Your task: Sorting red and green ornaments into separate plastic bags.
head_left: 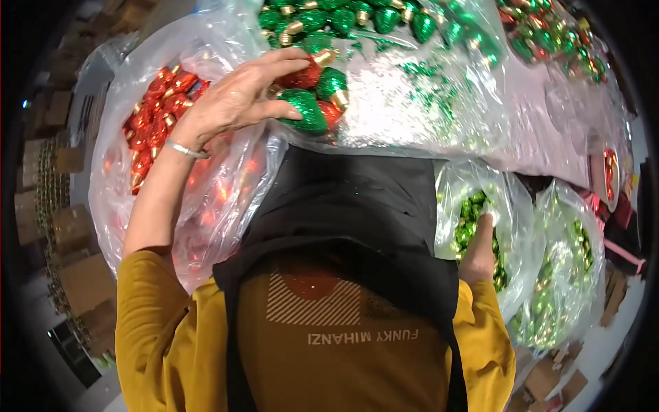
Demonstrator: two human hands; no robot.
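Observation:
My left hand curls round a small cluster of shiny bulb-shaped ornaments with gold caps, at the near edge of the plastic-covered table. Its thumb presses a green ornament; its fingers lie over a red ornament. Another green ornament and a second red one sit against these. At the right, my right hand reaches down into a clear plastic bag of light green ornaments. Its fingers are hidden among them, so their grip does not show.
A large clear bag holds red ornaments on the left. Dark green ornaments lie at the table's far side, with glitter-strewn plastic before them. Mixed red and green ornaments lie far right. Another bag stands at right.

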